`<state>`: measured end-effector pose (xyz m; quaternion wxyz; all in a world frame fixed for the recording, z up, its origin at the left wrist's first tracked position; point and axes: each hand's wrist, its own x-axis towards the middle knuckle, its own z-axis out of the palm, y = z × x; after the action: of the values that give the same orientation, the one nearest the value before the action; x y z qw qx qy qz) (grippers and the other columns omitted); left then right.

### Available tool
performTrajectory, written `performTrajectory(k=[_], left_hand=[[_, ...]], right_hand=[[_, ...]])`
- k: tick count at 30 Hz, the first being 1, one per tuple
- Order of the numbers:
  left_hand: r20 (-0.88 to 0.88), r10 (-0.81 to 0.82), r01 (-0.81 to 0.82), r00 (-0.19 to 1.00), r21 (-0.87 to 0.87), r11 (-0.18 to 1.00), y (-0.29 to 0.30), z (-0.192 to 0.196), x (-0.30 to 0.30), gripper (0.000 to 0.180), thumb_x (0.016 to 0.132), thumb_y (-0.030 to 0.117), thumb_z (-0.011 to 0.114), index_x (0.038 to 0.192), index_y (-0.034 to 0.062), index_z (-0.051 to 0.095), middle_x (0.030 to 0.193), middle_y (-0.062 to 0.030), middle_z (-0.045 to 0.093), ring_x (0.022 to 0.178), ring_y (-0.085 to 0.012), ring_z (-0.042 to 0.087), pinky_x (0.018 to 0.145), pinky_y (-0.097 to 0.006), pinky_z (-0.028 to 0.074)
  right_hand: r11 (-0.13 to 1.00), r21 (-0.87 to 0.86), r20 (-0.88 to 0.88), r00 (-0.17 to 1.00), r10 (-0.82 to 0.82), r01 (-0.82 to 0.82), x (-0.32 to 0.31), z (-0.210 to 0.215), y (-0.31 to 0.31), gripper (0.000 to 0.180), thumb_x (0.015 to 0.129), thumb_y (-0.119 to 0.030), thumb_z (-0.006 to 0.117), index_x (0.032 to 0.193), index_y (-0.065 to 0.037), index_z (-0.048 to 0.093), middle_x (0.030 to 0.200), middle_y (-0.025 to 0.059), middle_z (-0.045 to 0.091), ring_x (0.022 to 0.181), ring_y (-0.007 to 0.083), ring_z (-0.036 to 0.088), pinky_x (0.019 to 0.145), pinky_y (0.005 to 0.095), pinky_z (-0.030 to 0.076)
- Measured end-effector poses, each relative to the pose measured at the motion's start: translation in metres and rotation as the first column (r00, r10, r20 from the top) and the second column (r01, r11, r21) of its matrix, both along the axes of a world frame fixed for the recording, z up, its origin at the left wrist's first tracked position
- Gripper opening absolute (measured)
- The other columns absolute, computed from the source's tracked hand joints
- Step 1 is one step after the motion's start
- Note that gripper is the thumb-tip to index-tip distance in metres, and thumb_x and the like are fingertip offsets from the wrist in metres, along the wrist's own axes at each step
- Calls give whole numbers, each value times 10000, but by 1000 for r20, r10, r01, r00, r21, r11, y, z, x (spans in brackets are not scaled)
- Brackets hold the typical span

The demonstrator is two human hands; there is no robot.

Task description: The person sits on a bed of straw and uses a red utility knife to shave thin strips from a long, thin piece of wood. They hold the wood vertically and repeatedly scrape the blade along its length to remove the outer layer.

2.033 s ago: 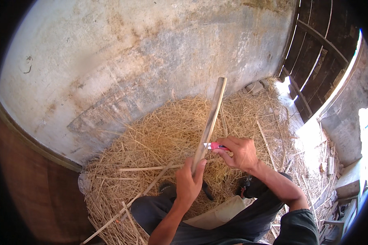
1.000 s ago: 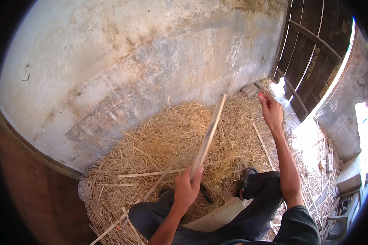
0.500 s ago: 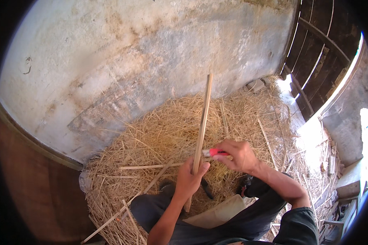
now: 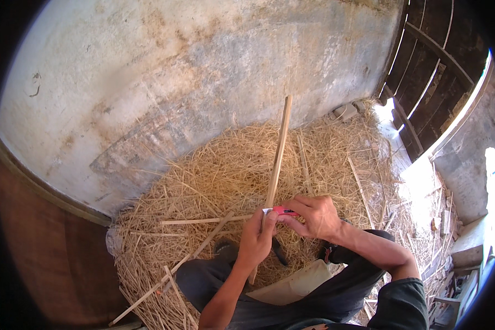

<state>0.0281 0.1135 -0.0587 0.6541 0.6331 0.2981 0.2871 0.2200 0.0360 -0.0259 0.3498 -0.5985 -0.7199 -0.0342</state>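
A long, narrow wooden strip (image 4: 280, 151) stands nearly upright before me, its top leaning slightly right. My left hand (image 4: 258, 239) is closed round its lower part, the thumb on the right side. In my right hand (image 4: 318, 216) is a red utility knife (image 4: 285, 211), gripped between thumb and fingers. Its pale blade end lies against the strip beside my left thumb, partly covered by the fingers. The strip's lower end shows below my left hand, between my legs.
Straw and shavings (image 4: 220, 170) cover the floor around my legs. Loose wooden sticks (image 4: 201, 247) lie across it at left. A stained wall (image 4: 176, 82) rises ahead, a plank door (image 4: 429, 82) stands at upper right, and a pale sheet (image 4: 291, 286) lies between my legs.
My right hand has moved slightly left and down, bringing the knife against the strip by my left thumb. The strip's top has shifted a little right.
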Motion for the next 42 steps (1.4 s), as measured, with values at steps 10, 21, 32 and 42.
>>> performTrajectory(k=[10,21,32,42], left_hand=[[-101,58,-43,993,145,988,-5,10,1,344,1144,348,562,1091,20,646,679,-21,540,620,-100,505,576,-329,423],[-273,-177,232,945,183,955,-36,-2,-6,402,1128,367,593,963,1,597,586,-100,490,519,-176,473,519,-398,386],[45,-214,219,976,-138,966,-5,-6,3,436,1167,472,460,902,126,458,719,58,372,591,-52,336,524,-266,309],[42,-143,147,989,-143,979,-6,-4,7,482,1115,539,542,1102,58,576,758,62,445,613,-38,398,530,-247,326]], right_hand=[[998,34,-85,995,-46,49,13,5,3,206,956,-278,805,1077,-111,818,854,72,775,592,217,705,516,358,566],[656,14,-316,626,-713,754,181,39,8,342,1068,-370,688,1163,-69,819,794,95,769,586,125,614,546,304,494],[938,-71,-291,892,-346,340,102,23,3,301,1052,-345,704,1138,-63,763,752,75,720,579,142,604,529,343,476],[998,-33,-15,998,58,-58,11,2,-10,227,956,-293,791,1091,-113,765,884,66,722,648,267,712,551,379,582]])
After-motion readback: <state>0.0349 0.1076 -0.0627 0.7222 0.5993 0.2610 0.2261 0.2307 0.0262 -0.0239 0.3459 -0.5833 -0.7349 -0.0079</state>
